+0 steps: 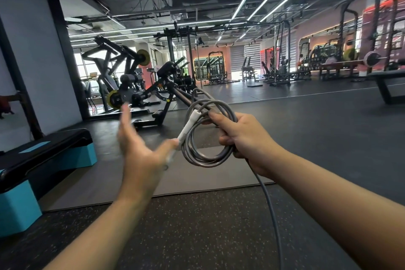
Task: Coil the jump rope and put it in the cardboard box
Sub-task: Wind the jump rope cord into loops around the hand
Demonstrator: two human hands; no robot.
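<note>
Two bare forearms are reaching forward from the bottom edge, above a dark speckled rubber floor (197,226). On the right side, the right hand (245,138) is gripping several loops of a grey plastic-coated jump rope (208,138), its fingers curled tight around the bundled strands, thumb lying over the top. One loose grey strand is trailing down from below those fingers, toward the bottom edge. A slim white rope handle (188,126) is slanting across the coil, just left of the right fingertips. Its lower end is meeting the thumb of the left hand (140,151), which is blurred; the palm is facing up with fingers spread wide, clasping nothing firmly. A black and teal aerobic step platform (43,160) is sitting well left of the left fingers
</note>
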